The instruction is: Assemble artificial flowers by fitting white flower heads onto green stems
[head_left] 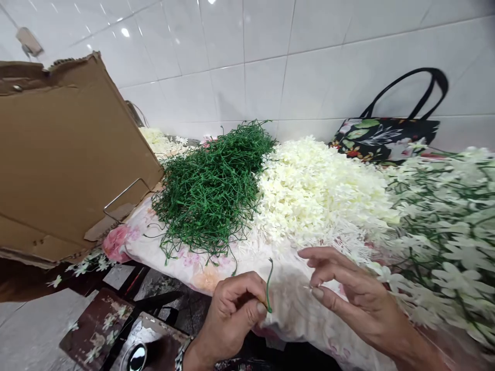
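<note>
My left hand (242, 309), low in the middle, is closed with thumb and forefinger pinching a short green plastic stem (269, 283). The stem points upward and curves a little. To the right, my right hand (348, 301) pinches with thumb and a finger a tiny white piece (307, 287), too small to make out well. The hands are apart, above the flowered cloth (286, 278). Beyond them lie a tangled heap of green stems (212, 185) and a heap of cream-white artificial blossoms (317, 190).
Blossoms on green stems (456, 242) are piled at the right. A cardboard box (69, 154) stands at the left. A floral handbag (386, 136) leans on the tiled wall (263, 93). A brown surface with several fallen blossoms (96, 319) is at lower left.
</note>
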`<state>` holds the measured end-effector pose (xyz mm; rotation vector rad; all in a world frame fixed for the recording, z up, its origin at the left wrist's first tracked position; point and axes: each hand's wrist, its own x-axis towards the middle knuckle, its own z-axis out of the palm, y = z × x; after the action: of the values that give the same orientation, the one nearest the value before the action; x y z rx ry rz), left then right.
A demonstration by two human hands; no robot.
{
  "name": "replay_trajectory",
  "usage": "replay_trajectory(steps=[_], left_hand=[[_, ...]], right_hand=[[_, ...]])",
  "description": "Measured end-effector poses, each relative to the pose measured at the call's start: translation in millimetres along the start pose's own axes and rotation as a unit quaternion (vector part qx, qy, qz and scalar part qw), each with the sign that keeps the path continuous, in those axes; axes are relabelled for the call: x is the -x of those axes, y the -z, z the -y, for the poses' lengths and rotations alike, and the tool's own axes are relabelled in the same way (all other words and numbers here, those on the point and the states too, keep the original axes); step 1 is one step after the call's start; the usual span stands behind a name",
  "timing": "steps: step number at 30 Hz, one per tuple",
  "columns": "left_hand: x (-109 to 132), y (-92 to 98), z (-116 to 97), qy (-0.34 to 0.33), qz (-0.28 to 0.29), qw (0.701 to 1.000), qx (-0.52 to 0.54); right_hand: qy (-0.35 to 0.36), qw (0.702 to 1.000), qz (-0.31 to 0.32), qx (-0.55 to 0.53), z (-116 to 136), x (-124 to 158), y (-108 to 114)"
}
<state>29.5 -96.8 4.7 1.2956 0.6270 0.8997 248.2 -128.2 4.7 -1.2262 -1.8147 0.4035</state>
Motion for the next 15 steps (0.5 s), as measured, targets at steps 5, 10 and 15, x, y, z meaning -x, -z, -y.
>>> replay_trajectory(steps=[5, 10, 15], left_hand=[[-1, -18.0, 12, 0.068, 0.07, 0.979, 0.18], [1, -24.0, 22, 0.13, 0.066, 0.959, 0.244], [-3, -18.1, 11, 0.169, 0.011, 0.974, 0.148]], right_hand=[[0.015, 0.994, 0.048, -0.093, 17, -5, -2], [0.017, 0.995, 0.064, -0.07, 22, -5, -4], [0.045, 0.99, 0.124, 0.042, 14, -1, 0]])
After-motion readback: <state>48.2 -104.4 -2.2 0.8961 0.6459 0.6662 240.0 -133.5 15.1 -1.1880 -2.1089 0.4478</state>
